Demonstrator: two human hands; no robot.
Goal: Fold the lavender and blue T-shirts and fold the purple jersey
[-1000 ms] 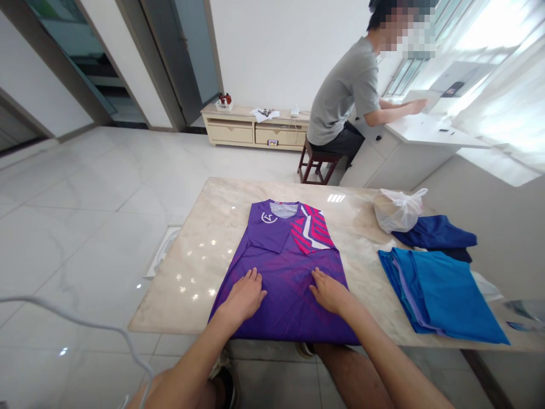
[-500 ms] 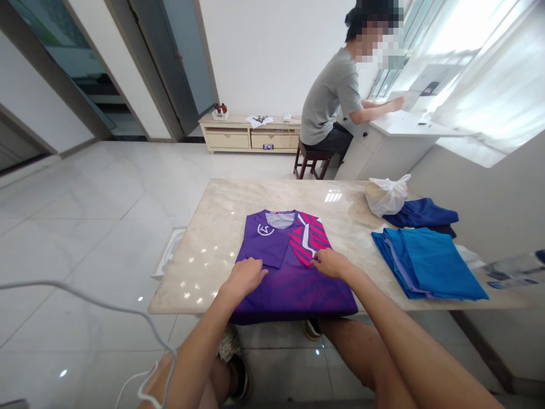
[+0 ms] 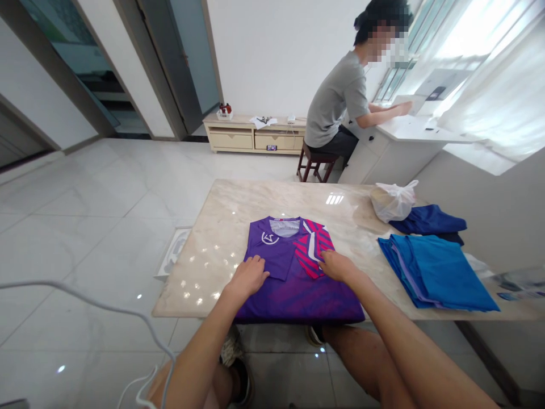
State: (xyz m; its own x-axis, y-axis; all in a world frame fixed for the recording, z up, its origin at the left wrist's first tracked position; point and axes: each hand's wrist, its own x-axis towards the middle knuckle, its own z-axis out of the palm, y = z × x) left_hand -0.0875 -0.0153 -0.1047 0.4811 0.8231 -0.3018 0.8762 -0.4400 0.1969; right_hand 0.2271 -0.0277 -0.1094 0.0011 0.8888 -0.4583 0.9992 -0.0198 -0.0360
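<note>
A purple short-sleeved jersey (image 3: 293,298) lies folded at the near edge of the marble-look table, its collar facing away from me. Both sleeves are turned inward over the front: a plain purple one with a white round logo near it, and a pink-striped one with a white band. On the purple sleeve rests my left hand (image 3: 250,274), fingers laid flat and thumb out to the side. My right hand (image 3: 336,264) touches the outer side of the striped sleeve with its fingers stretched forward. The jersey's lower edge reaches the table's front edge.
Folded blue cloth (image 3: 443,270) lies at the right, with dark blue fabric (image 3: 430,220) and a white plastic bag (image 3: 394,201) behind it. A clear bottle (image 3: 523,281) lies at the far right. A person in grey (image 3: 336,102) sits at a white desk. A cable (image 3: 106,301) hangs at left.
My view has shifted slightly, so the jersey and table items appear a little lower and further right. Both hands sit slightly higher up on the sleeves.
</note>
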